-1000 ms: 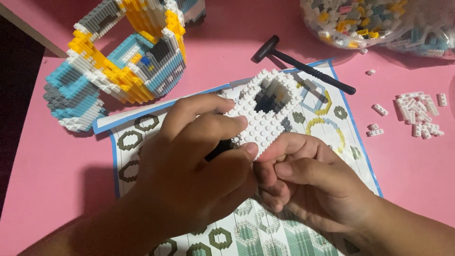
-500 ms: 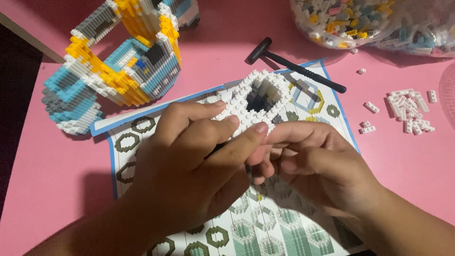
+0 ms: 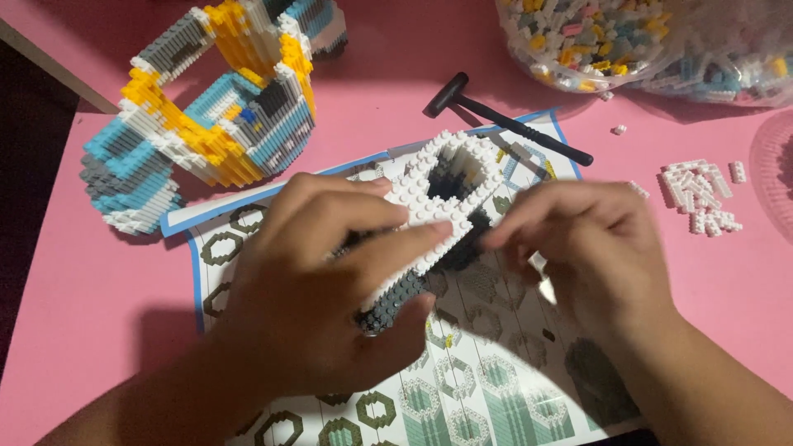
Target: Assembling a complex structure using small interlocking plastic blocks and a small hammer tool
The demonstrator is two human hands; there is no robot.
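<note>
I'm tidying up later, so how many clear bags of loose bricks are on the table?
2: one bag of mixed bricks at top centre-right, another bag beside it in the top right corner. More may lie outside the view.

The white-and-grey brick piece [image 3: 438, 215] is a small-block build with a white studded top ringing a dark opening and dark grey lower walls. It is tilted, its open end toward one o'clock, held above the printed sheet at the frame's centre.
</note>
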